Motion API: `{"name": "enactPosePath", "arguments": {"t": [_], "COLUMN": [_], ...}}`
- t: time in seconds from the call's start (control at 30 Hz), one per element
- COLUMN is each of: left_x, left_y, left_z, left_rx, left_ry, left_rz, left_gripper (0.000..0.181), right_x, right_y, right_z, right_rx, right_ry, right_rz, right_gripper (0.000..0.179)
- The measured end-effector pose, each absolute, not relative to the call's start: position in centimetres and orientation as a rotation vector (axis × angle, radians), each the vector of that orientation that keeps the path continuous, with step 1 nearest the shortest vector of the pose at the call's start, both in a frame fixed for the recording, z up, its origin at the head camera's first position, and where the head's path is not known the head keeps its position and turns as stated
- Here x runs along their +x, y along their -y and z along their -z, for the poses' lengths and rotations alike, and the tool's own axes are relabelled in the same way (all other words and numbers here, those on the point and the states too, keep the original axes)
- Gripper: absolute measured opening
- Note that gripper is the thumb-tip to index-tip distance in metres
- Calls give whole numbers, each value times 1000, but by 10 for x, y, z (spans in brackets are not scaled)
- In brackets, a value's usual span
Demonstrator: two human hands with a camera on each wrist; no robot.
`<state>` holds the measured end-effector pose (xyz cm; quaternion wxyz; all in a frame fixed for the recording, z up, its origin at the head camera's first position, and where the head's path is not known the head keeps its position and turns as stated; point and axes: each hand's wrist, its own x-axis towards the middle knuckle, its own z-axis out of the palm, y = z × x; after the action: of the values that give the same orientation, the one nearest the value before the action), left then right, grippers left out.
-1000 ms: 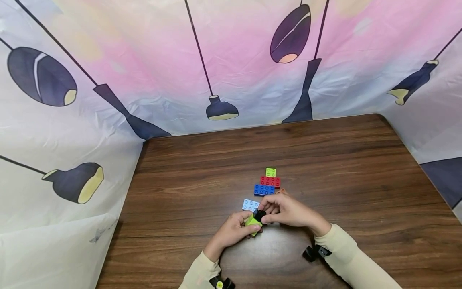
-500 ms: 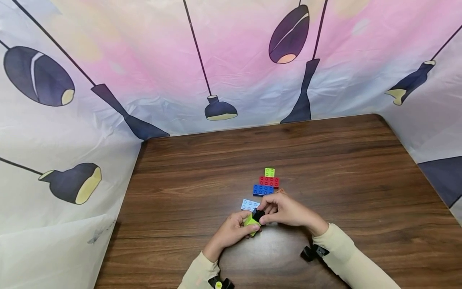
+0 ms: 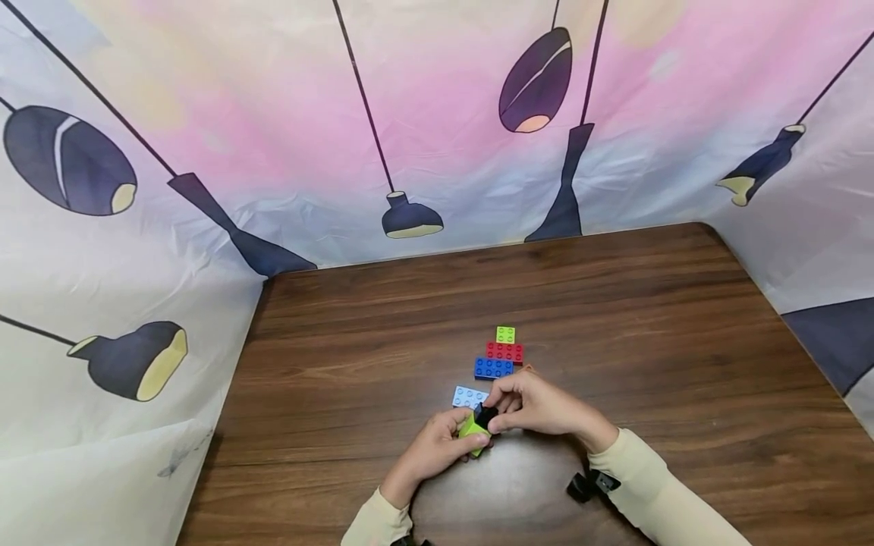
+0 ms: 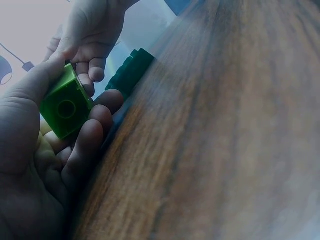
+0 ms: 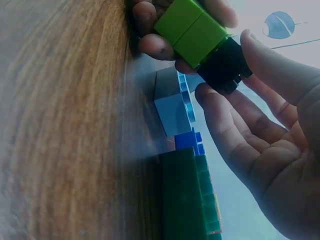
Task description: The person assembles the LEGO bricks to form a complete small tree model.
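Observation:
My left hand [image 3: 437, 447] grips two lime green bricks [image 5: 192, 32] joined end to end, its thumb on the near side. A black brick [image 5: 223, 66] sits against one end of the lime pair. The thumb and forefinger of my right hand [image 3: 539, 406] pinch that black brick. In the left wrist view, the hollow underside of a lime brick [image 4: 66, 106] faces the camera. Just beyond the hands lies a light blue brick [image 3: 470, 396], partly covered by them in the head view. A dark green brick [image 5: 182, 195] stands near the right hand, hidden in the head view.
Behind the hands, a blue brick [image 3: 493, 368], a red brick [image 3: 504, 352] and a small lime brick [image 3: 505, 334] lie in a stepped row on the wooden table [image 3: 341, 349]. Something orange [image 3: 528, 368] peeks out behind the right hand. A printed cloth [image 3: 437, 152] hangs around the table.
The head view has shifted slightly, so the table and bricks appear a little lower and farther left. Both hands keep the same hold on the lime and black bricks.

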<state>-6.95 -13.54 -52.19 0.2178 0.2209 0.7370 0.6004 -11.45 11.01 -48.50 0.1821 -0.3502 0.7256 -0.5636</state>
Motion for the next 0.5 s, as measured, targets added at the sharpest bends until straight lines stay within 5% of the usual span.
{"name": "enactPosePath", "arguments": {"t": [0.5], "left_x": [-67], "left_y": [139], "left_z": [523], "left_rx": [631], "left_ry": [-2044], "left_rz": [-1691], "left_gripper": [18], "right_x": [-114], "right_y": [-104], "right_z": [486], "right_rx": [-946], "right_ry": [-1986], "right_rz": [1629], "right_gripper": [17]}}
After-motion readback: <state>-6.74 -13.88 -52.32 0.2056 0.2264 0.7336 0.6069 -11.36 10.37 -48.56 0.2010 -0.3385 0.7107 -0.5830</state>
